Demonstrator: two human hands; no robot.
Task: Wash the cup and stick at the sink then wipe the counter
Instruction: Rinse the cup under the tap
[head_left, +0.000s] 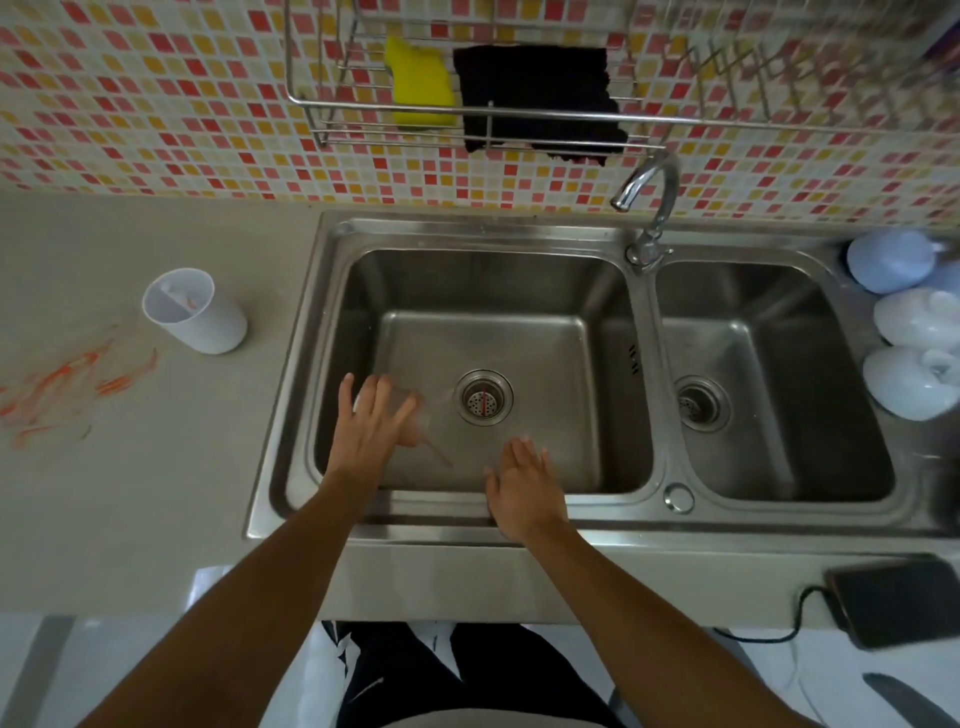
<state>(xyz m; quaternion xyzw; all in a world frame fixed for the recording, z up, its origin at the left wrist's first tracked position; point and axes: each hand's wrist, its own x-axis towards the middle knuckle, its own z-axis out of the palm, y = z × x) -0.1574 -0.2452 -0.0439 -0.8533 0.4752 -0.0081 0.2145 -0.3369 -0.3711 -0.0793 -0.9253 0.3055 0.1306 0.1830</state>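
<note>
Over the left basin of the sink (332, 270), the left hand (363, 426) is being held with fingers spread and straight, a blurred clear cup (415, 410) lying just under and beside its fingertips, with a thin stick (439, 453) just right of the palm. Nearer the front rim, the right hand (522, 486) is being held flat and empty, fingers apart. On the counter (156, 493), a white cup (195, 312) is being left standing beside orange smears (78, 384).

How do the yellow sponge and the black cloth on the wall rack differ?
The yellow sponge is bright, small and neat-edged; the black cloth is dark, much wider and ragged along its edge. The sponge stays within the rack, while the cloth hangs below its lower rail. Both sit side by side above the sink.
</note>
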